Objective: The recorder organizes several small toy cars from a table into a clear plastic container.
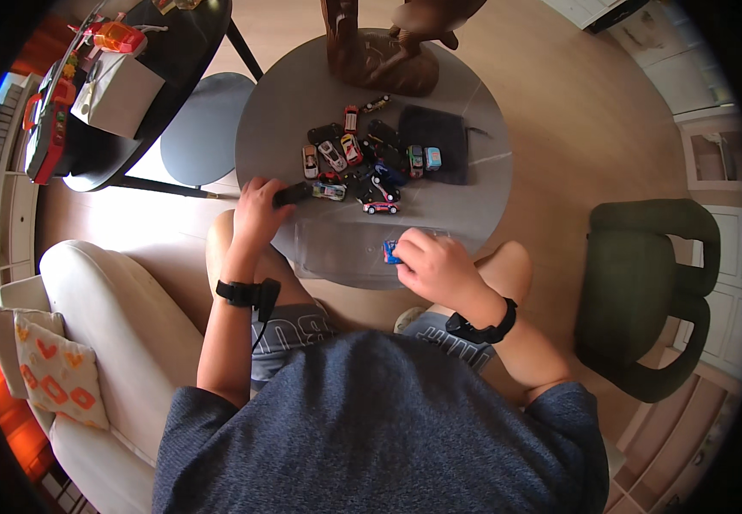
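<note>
Between the fingers of my right hand (438,267) is a small blue toy car (390,251) with some red on it. It is over a clear plastic tray (324,261) at the table's near edge. My left hand (257,212), at the table's left edge, is closed on a dark, blocky object (292,194) whose kind I cannot make out. Just right of that object sits a white and green toy car (329,192). Beyond the tray lies a loose pile of toy cars, among them a red and white car (380,207) and a yellow and red car (351,149).
A black cloth pouch (448,137) lies flat beside the pile on the round grey table (272,111). At the far edge stands a brown carved figure (379,73). A green chair (623,287) is to the right, a pale sofa (122,308) to the left.
</note>
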Available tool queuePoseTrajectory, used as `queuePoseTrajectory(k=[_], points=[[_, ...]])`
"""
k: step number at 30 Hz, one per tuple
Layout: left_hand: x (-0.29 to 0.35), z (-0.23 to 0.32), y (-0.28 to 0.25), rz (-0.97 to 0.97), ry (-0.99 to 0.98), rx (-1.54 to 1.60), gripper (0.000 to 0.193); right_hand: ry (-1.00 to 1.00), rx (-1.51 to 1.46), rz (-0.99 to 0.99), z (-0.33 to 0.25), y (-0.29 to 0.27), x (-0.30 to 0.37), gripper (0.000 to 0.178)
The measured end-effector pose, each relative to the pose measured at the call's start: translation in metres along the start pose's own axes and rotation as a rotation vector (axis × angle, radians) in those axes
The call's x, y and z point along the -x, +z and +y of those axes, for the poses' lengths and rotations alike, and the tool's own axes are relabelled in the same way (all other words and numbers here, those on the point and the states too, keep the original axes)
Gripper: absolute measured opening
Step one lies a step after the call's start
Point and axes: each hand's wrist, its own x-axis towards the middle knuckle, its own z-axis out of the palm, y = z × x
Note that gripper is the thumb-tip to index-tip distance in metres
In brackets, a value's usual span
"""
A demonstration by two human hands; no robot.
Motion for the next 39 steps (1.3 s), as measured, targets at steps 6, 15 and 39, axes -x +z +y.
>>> queuePoseTrajectory(k=[6,15,39], points=[[-0.001,0.001,0.003,0.058,0.016,0.004,0.038,-0.075,0.327,-0.086,0.024,0.036,0.017,0.015],[0.049,0.082,-0.050,0.246,0.048,0.002,0.033,0.359,-0.030,-0.018,0.033,-0.006,0.018,0.015],[0.039,0.147,0.045,-0.507,-0.092,-0.116,0.036,0.617,-0.012,0.140,0.053,0.016,0.036,0.022]])
